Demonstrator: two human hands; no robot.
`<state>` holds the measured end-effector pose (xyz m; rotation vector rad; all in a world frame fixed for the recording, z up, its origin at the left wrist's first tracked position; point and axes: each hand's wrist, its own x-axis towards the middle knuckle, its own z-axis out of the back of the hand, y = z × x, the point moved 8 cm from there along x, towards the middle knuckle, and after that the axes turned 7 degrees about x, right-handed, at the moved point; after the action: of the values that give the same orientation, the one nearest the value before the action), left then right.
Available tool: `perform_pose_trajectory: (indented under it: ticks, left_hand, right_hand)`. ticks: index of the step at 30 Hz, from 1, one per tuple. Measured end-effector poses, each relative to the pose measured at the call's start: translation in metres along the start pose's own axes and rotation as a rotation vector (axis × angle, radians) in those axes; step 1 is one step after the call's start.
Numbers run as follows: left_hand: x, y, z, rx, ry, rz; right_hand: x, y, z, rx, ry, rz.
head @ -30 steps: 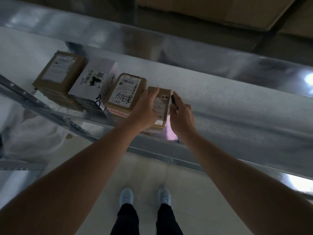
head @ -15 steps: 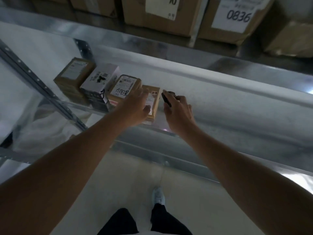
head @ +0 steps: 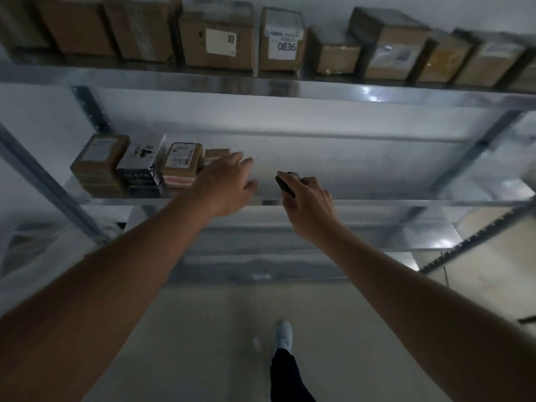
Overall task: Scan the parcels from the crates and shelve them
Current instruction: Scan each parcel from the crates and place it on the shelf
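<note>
Fingers (head: 242, 162) of the left hand (head: 224, 187) are extended and loosely spread, gripping nothing; the hand hovers at the front of the middle shelf (head: 362, 181), in front of the small brown parcel (head: 216, 153), and whether it touches that parcel cannot be determined. Right hand (head: 309, 204) fingers are curled around a dark handheld scanner (head: 285, 185), which protrudes from the thumb side of the hand. The small brown parcel sits at the right end of a row of four on the middle shelf. Left of it, in order: a brown parcel with a handwritten label (head: 181, 163), a white parcel with black print (head: 140, 163) and a brown parcel with a white label (head: 98, 161). These items stand just beside one another. The upper shelf (head: 261, 82) carries a line of cardboard boxes; one box (head: 282, 42) bears a label reading 0836. One foot in a light shoe (head: 283, 333) is visible on the floor (head: 203, 329) below.
</note>
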<state>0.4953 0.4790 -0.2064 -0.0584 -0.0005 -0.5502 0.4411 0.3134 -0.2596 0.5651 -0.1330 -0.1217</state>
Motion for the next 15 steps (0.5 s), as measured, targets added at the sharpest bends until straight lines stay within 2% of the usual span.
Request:
perform_pose_trajectory:
  ticks: [7, 15]
  left_hand:
    - [-0.041, -0.112, 0.044, 0.016, -0.061, -0.241]
    - [-0.057, -0.284, 0.059, 0.008, -0.088, -0.434]
  right_hand:
    - [-0.106, -0.038, 0.087, -0.008, -0.134, -0.114]
    - [-0.222, -0.131, 0.187, -0.014, -0.286, -0.29]
